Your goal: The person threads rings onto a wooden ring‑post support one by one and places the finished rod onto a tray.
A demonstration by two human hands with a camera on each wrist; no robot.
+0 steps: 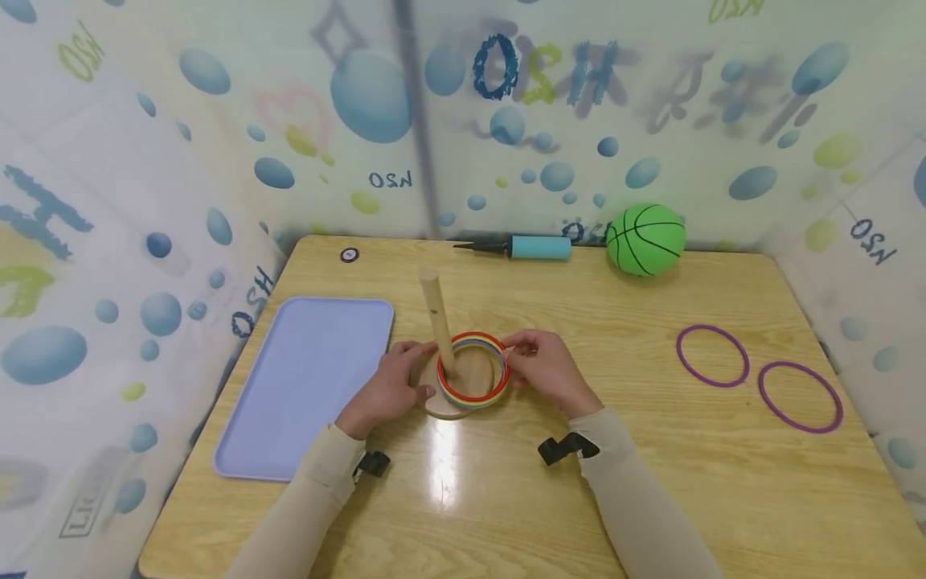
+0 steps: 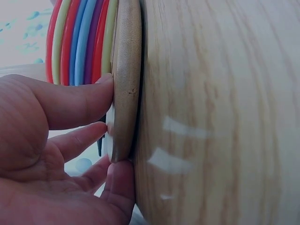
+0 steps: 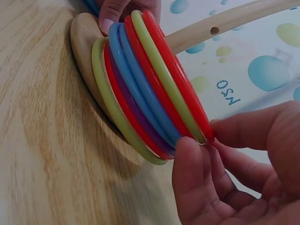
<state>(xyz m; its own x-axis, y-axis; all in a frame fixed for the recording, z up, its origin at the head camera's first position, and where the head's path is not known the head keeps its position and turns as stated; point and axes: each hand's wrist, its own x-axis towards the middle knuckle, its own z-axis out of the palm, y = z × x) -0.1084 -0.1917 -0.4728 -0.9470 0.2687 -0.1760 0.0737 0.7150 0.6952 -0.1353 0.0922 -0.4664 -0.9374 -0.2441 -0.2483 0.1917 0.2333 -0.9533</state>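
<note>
A wooden peg (image 1: pixel 436 318) rises from a round wooden base (image 2: pixel 126 79) on the table. Colored rings (image 3: pixel 154 79) in red, yellow-green, blue and purple lie stacked around the peg, the top red ring (image 1: pixel 473 399) uppermost. My left hand (image 1: pixel 389 384) grips the left edge of the base, its thumb on the upper face close to the rings. On the opposite side, my right hand (image 1: pixel 547 370) pinches the stack's edge between thumb and fingers, at the upper rings. The stack sits off-center, with the peg near its left inner side.
Left of the stand lies a lavender tray (image 1: pixel 311 378). Two purple rings (image 1: pixel 799 363) rest at the table's right. Along the back are a small round disc (image 1: pixel 350 255), a blue hand pump (image 1: pixel 540 248) and a green ball (image 1: pixel 646 240), near the printed wall (image 1: pixel 463 185).
</note>
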